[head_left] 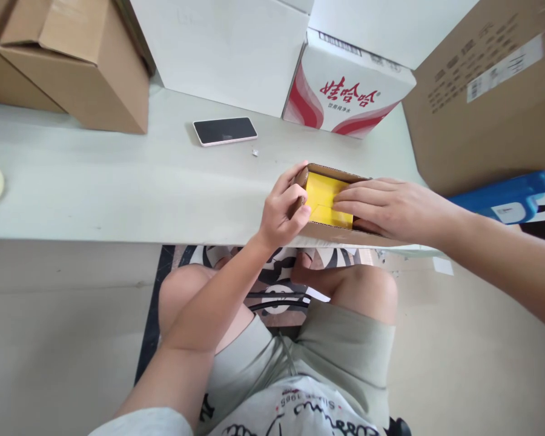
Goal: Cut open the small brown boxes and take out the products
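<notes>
Near the table's front edge lies a small open cardboard box (327, 232), with a yellow box (324, 188) inside it. My left hand (284, 209) grips the left end of the cardboard box, fingers and thumb bent around its edge. Across the right part of the box reaches my right hand (386, 203). Its fingers are stretched out, with the tips on the yellow box and some fingers down inside the cardboard box. The right end of the cardboard box is mostly hidden under this hand.
A phone (226, 131) lies on the pale table (95, 188), a tiny whitish piece (255, 152) beside it. Behind stand a white-and-red carton (345, 91) and a white box (227, 48). Brown cartons (113, 79) flank the table. A blue package (504, 197) sits at right.
</notes>
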`<state>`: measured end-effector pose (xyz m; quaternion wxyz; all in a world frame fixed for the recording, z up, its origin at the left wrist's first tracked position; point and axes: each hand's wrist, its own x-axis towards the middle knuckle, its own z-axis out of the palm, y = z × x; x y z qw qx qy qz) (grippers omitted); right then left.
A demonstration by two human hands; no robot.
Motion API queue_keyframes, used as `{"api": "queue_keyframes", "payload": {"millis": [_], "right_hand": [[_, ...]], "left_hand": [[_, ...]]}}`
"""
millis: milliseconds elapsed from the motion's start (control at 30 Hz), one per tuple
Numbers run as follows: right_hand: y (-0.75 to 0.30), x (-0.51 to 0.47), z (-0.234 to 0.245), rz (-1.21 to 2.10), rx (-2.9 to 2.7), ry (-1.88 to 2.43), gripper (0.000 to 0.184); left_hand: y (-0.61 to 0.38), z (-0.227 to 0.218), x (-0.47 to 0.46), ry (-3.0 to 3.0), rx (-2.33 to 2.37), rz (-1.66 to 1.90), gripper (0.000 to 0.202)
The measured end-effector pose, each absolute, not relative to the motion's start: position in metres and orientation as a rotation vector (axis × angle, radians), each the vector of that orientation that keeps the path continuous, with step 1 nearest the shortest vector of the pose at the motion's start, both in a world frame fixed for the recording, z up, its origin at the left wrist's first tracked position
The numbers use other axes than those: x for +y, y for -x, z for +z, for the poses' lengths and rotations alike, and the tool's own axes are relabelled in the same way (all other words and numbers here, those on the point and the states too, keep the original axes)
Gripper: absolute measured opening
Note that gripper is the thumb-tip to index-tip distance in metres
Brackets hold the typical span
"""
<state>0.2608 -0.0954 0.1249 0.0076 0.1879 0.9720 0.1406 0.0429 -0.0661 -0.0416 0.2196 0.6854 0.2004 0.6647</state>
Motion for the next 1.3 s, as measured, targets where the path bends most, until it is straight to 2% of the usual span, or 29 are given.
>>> {"api": "queue_keyframes", "payload": {"millis": [200, 467, 767, 967, 1067, 1167, 1300], "right_hand": [[-0.269, -0.083, 0.119, 0.435, 3.055, -0.531, 0.019], [-0.278, -0.073, 0.111, 0.571, 2.925, -0.574, 0.02], [-0.26, -0.075, 0.139, 0.503, 2.823, -0.528, 0.024], [-0.265, -0.079, 0.13, 0.523, 2.818, -0.573, 0.021], [-0.266, -0.084, 0.125, 0.605, 2.794, -0.582, 0.029], [-0.261, -0.085, 0.128, 0.665, 2.778, -0.6, 0.048], [-0.249, -0.072, 0.132, 0.468, 2.798, -0.422, 0.062]], "left_hand": [[-0.044, -0.044, -0.061, -1.856, 0.565, 1.847, 0.031], [-0.045, -0.051, -0.055, -1.87, 0.559, 1.808, 0.035], [-0.039, -0.052, -0.045, -1.843, 0.512, 1.772, 0.039], [-0.043, -0.048, -0.049, -1.873, 0.555, 1.736, 0.042], [-0.046, -0.046, -0.052, -1.865, 0.568, 1.739, 0.042], [-0.046, -0.046, -0.053, -1.876, 0.617, 1.695, 0.046], [-0.044, -0.046, -0.051, -1.885, 0.652, 1.652, 0.05]]}}
